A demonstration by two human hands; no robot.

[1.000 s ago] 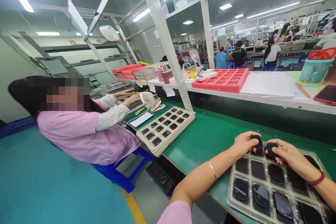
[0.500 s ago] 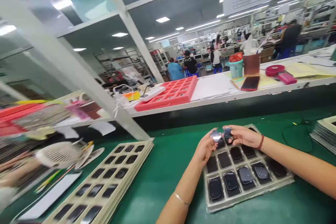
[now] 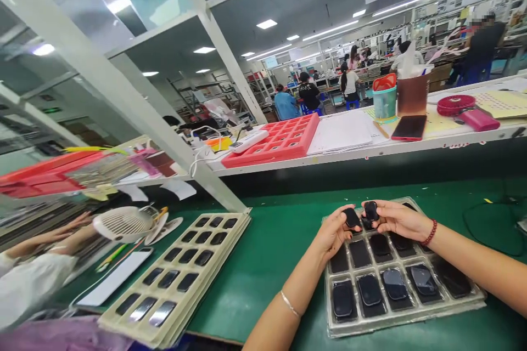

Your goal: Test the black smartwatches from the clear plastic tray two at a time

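Between the fingers of my left hand (image 3: 332, 235) is a small black rounded-square piece (image 3: 351, 219), like a smartwatch face. A second dark piece of the same shape (image 3: 371, 210) is pinched in my right hand (image 3: 401, 221). Both are held close together, apart from each other, above the far side of a clear plastic tray (image 3: 370, 327). Several similar black pieces lie in the tray's front row, one of them a dark rounded square (image 3: 343, 299). Some cells behind show only a dark flat bottom. My hands hide part of the far row.
Left on the green bench (image 3: 230, 290) stands a stack of cream trays (image 3: 181, 290) with dark pieces. Beyond it are a white fan (image 3: 123, 224) and another person's arms (image 3: 53, 241). A shelf holds a red tray (image 3: 284, 140), a cup (image 3: 384, 101) and a phone (image 3: 409, 128).
The view has turned a little, so the scene sits differently in it. The left hand's piece has tilted from a bright reflection to a dark face. Both hands keep their pieces.
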